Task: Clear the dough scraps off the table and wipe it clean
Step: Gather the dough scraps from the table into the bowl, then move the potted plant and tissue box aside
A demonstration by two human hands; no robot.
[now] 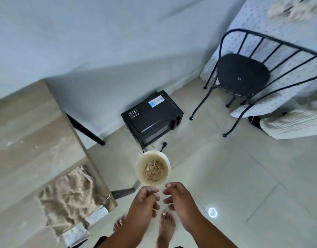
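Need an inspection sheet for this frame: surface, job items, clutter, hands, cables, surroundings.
Surface: wooden table at left, pale floury smears and a few specks on it.
Job's things: white bucket on the floor beside the table, dough scraps inside; crumpled beige cloth lying on the table near its edge.
Clutter: black microwave on the floor by the wall.
Hands: left hand and right hand close together over the bucket's near rim, fingers curled; anything held is too small to tell.
Cables: black plug and cord loose on the floor by the microwave.
Surroundings: black metal chair, dotted tablecloth, tiled floor.
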